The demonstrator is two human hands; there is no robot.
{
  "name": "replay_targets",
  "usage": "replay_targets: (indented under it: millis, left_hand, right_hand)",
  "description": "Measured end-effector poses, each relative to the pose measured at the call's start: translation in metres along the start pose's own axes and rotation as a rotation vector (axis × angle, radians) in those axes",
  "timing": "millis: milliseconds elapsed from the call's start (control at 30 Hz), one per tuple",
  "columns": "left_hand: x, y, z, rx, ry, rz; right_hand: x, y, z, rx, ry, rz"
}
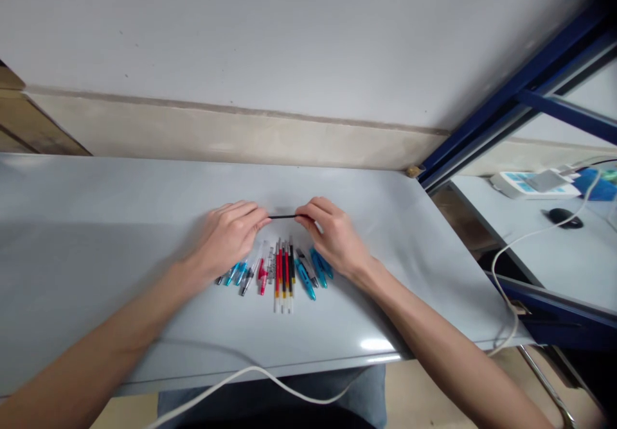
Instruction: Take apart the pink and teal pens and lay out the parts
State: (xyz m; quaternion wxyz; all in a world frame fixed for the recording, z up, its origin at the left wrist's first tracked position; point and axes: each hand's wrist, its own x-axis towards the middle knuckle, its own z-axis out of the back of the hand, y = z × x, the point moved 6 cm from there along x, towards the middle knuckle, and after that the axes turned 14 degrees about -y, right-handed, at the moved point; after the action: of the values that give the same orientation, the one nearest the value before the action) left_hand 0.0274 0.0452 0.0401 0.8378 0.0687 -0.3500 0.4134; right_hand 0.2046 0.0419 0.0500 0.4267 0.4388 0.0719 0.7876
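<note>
Above a row of pen parts, my left hand (236, 230) and my right hand (332, 231) pinch the two ends of a thin black pen refill (282, 216), held level between them. Their fingers cover its ends. Just below lie several red and black ink refills (284, 271), side by side. Left of these are clear pen barrels (251, 275) with blue, black and red parts, some partly under my left hand. Blue pen pieces (305, 279) and a grey one (308, 265) lie to the right, close to my right wrist.
The pale grey table (96, 255) meets a tiled wall base (241, 130) at the back. At right stands a blue metal frame (482, 108); past it are a white power strip (535, 185) and a black mouse (565, 218). A white cable (289, 389) crosses in front of the table edge.
</note>
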Motion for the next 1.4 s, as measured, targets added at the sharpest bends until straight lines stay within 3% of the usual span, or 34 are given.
replay_targets:
  millis: [167,267,367,567,733,967,1100,1400]
  left_hand:
    - [-0.001,0.021,0.002,-0.008,-0.049,0.135]
    - [-0.003,0.030,0.001,-0.009,-0.067,0.195]
    - [-0.004,0.034,-0.002,-0.028,-0.047,0.234]
    - [-0.004,0.031,-0.002,-0.065,-0.020,0.248]
    - [-0.004,0.027,-0.002,-0.072,-0.030,0.233]
    - [-0.004,0.025,-0.003,-0.077,-0.020,0.230]
    - [-0.004,0.026,-0.004,-0.082,-0.007,0.244]
    - [-0.005,0.023,-0.005,-0.065,-0.005,0.230]
  right_hand:
    - [0.006,-0.013,0.022,0.060,-0.140,-0.069]
    - [0.004,-0.015,0.025,0.055,-0.158,-0.100]
    - [0.001,-0.011,0.017,0.067,-0.049,-0.111]
    - [-0.009,0.016,-0.008,0.294,0.314,-0.041]
    - [-0.018,0.023,-0.022,0.310,0.448,-0.146]
    - [-0.018,0.036,-0.025,0.472,0.458,-0.088]
    - [-0.018,0.034,-0.024,0.431,0.470,-0.124]
    - [-0.019,0.037,-0.027,0.325,0.473,-0.003]
